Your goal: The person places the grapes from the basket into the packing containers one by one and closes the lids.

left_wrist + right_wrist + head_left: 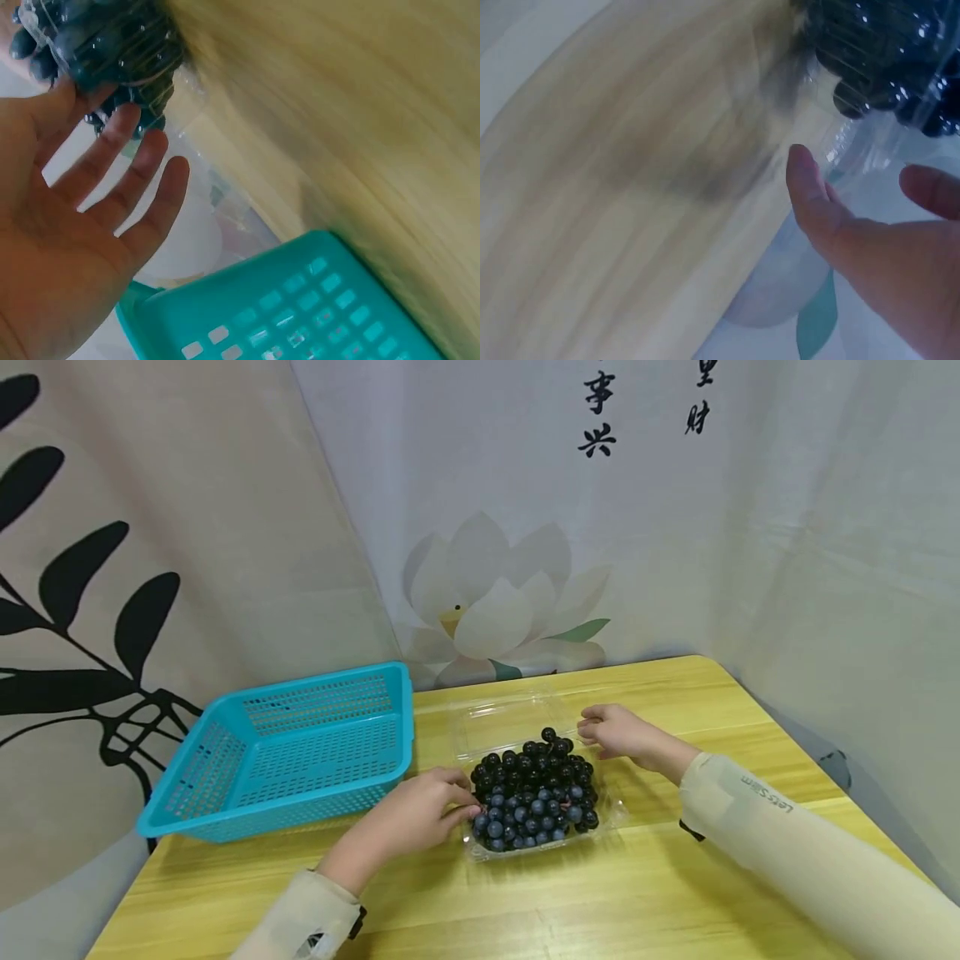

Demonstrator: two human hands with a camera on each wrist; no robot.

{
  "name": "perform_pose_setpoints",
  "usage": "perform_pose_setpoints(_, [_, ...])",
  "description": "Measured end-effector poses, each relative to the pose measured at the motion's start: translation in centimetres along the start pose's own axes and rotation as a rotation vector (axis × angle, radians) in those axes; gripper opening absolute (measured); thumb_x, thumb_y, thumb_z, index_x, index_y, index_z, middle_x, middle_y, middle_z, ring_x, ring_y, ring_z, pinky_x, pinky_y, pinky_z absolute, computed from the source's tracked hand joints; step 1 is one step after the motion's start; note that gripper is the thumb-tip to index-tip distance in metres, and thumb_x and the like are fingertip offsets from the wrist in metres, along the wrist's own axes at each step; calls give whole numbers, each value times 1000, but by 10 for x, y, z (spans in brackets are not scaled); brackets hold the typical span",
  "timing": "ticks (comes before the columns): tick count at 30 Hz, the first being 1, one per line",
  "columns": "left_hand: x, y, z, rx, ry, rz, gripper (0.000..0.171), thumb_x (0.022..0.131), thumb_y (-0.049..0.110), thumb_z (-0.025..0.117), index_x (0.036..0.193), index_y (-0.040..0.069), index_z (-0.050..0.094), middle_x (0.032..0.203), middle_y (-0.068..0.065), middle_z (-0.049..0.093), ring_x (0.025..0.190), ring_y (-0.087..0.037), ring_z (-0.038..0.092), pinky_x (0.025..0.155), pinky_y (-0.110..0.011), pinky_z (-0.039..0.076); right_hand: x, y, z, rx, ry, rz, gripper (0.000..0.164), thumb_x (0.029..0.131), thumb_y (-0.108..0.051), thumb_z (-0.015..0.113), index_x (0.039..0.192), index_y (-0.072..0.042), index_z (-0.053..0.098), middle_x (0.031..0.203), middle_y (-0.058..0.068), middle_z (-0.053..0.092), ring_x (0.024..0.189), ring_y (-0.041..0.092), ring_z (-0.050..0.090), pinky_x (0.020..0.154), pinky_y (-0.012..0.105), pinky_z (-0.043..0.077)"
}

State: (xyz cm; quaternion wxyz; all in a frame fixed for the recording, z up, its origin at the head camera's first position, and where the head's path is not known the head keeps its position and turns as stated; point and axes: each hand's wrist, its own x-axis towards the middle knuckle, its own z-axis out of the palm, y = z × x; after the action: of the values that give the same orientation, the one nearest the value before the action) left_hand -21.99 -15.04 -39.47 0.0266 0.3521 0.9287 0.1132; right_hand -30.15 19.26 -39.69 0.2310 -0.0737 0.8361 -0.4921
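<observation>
Dark grapes (534, 793) fill a clear plastic box (517, 850) on the table. Its see-through lid (498, 727) lies folded back behind them. At the left edge of the box is my left hand (423, 810), thumb and forefinger right at the grapes. In the left wrist view the other fingers (161, 199) are spread and loosely extended. My right hand (618, 732) hovers by the back right corner of the box, near the lid. The right wrist view has its thumb and fingers apart beside the clear plastic, with nothing between them.
A blue perforated plastic basket (285, 814) stands on the left of the wooden table (637, 902), close to my left hand. Behind the table hangs a printed cloth (660, 543) with a lotus and dark leaves.
</observation>
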Motion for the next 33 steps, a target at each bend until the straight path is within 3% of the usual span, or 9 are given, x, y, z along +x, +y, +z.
perform_pose_setpoints(3, [5, 2, 3, -53, 10, -52, 19, 105, 29, 69, 107, 19, 85, 110, 4, 73, 90, -9, 69, 77, -27, 61, 7, 2, 3, 71, 18, 20, 62, 115, -14, 40, 167, 8, 14, 171, 29, 31, 151, 47, 44, 115, 54, 53])
perform_pose_setpoints(8, [14, 4, 4, -270, 0, -197, 7, 101, 18, 75, 97, 16, 80, 90, 4, 72, 70, -7, 60, 59, -23, 51, 16, 5, 9, 130, 85, 20, 62, 112, -7, 47, 166, 7, 21, 167, 27, 40, 148, 44, 49, 106, 46, 59])
perform_pose_setpoints(11, [18, 6, 2, -339, 1, -238, 5, 98, 14, 77, 95, 16, 74, 84, 4, 71, 65, -8, 58, 56, -23, 48, 19, 6, 11, 159, 105, 23, 61, 111, -4, 46, 166, 6, 24, 166, 27, 42, 145, 42, 53, 100, 42, 62])
perform_pose_setpoints(15, [18, 8, 1, -315, -2, -232, 3, 99, 14, 76, 101, 16, 76, 88, 4, 73, 67, -12, 61, 57, -26, 50, 21, 6, 11, 162, 117, 18, 62, 109, -3, 48, 166, 5, 25, 165, 27, 42, 139, 39, 58, 97, 41, 62])
perform_pose_setpoints(20, [12, 11, 3, -161, 25, -201, 11, 100, 20, 75, 106, 17, 85, 110, -2, 79, 96, -23, 75, 77, -37, 63, 22, 5, 10, 143, 133, -11, 63, 107, -1, 51, 166, 3, 28, 164, 26, 43, 119, 29, 67, 90, 40, 62])
perform_pose_setpoints(22, [9, 13, 4, -101, 56, -199, 13, 100, 23, 76, 107, 19, 85, 116, -1, 76, 97, -20, 74, 79, -34, 63, 22, 5, 11, 135, 151, -33, 65, 105, 1, 54, 166, 2, 29, 161, 27, 43, 112, 25, 66, 88, 39, 62])
perform_pose_setpoints(24, [6, 14, 6, -67, 98, -214, 12, 98, 27, 78, 106, 21, 85, 115, 1, 71, 84, -13, 68, 72, -27, 59, 21, 5, 12, 129, 176, -59, 69, 102, 3, 56, 165, 3, 30, 159, 28, 42, 109, 25, 66, 91, 39, 63])
perform_pose_setpoints(29, [3, 19, 9, -93, 189, -316, 7, 92, 29, 84, 95, 23, 81, 108, 2, 60, 71, -7, 53, 64, -22, 49, 19, 4, 13, 111, 229, -112, 71, 98, 3, 60, 164, 2, 34, 150, 27, 46, 116, 35, 66, 102, 47, 61])
perform_pose_setpoints(33, [5, 22, 8, -192, 205, -456, 28, 88, 31, 89, 98, 14, 69, 109, -6, 61, 73, -14, 53, 64, -28, 49, 15, 4, 13, 72, 260, -147, 58, 103, -3, 57, 159, 0, 43, 145, 26, 52, 124, 41, 65, 105, 51, 60])
